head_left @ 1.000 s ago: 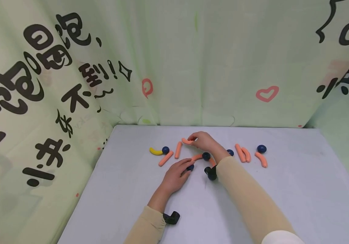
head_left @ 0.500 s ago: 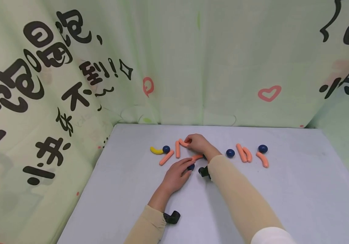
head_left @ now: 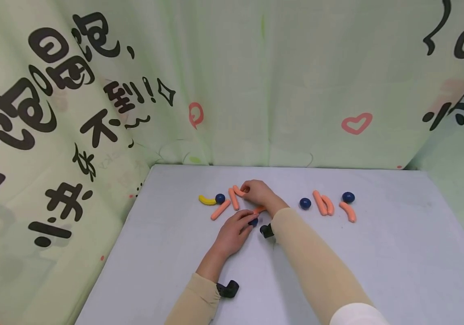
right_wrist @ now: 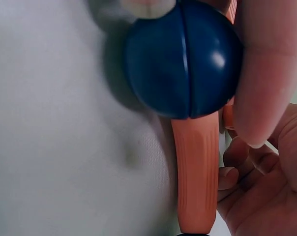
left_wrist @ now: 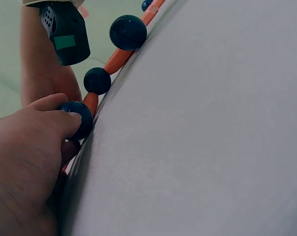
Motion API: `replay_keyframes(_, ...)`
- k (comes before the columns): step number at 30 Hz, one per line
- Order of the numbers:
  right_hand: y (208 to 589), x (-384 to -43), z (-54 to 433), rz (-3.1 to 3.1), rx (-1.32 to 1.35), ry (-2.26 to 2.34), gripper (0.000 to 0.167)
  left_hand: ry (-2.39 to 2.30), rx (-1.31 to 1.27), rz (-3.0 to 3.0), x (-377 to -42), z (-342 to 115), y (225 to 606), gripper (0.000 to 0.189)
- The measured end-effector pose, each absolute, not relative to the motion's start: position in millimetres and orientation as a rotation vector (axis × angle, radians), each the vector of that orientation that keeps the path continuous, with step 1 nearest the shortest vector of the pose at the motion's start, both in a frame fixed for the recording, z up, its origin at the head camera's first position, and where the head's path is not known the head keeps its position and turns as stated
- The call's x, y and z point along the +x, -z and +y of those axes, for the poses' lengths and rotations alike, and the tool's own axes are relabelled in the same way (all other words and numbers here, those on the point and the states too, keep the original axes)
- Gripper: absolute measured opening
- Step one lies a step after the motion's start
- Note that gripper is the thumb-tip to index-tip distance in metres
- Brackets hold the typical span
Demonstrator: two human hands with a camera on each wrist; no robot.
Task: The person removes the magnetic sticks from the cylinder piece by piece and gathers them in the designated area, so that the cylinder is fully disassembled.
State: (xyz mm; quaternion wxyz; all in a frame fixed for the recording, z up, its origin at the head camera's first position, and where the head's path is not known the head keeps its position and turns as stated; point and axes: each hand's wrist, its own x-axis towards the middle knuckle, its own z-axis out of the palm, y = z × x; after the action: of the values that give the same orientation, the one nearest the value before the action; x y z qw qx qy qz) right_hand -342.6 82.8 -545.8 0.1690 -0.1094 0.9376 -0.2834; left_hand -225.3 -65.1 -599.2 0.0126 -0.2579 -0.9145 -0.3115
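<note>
My left hand [head_left: 232,232] pinches a glossy blue ball [left_wrist: 79,120] between thumb and fingers on the table; the right wrist view shows its seam. An orange ridged stick [right_wrist: 196,174] runs from this ball to another ball, mostly hidden at the bottom edge. Further back, my right hand [head_left: 258,192] pinches a short orange stick [head_left: 238,191] near one end. The far end of that stick comes right up to the top of a straight orange stick [head_left: 233,199]. My right forearm covers part of the ball-and-stick row in the head view.
To the left lie a curved yellow stick [head_left: 207,200], a blue ball [head_left: 220,198] and a straight orange stick [head_left: 220,210]. On the right are another ball [head_left: 305,203], two orange sticks [head_left: 323,203] side by side, a ball [head_left: 348,197] and a curved stick [head_left: 347,212]. Curtains border the white table [head_left: 398,253].
My right hand has moved left with its orange stick, up to the straight one. The straight stick's upper end has swung left. The left hand has stayed in place.
</note>
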Motion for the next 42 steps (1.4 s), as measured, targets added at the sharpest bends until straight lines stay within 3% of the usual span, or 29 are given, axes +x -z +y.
replay_keyframes(15, 511.9, -328.2, 125.7, 2.719, -0.434, 0.845, 0.035, 0.916, -0.733, -2.883, -224.3, -64.6, 598.6, 0.041)
replay_keyframes(25, 504.7, -263.0, 167.9, 2.668, -0.487, 0.964, 0.047, 0.951, -0.742, -2.852, -223.1, -63.2, 598.1, 0.04)
replay_keyframes(33, 525.8, -209.9, 195.5, 2.654, -0.525, 1.011, 0.047, 0.952, -0.74, -2.84, -222.3, -61.1, 597.0, 0.041)
replay_keyframes(42, 553.5, -182.8, 205.1, 2.705, -0.477, 1.076, 0.05, 0.978, -0.67, -2.886, -219.8, -59.3, 599.4, 0.041)
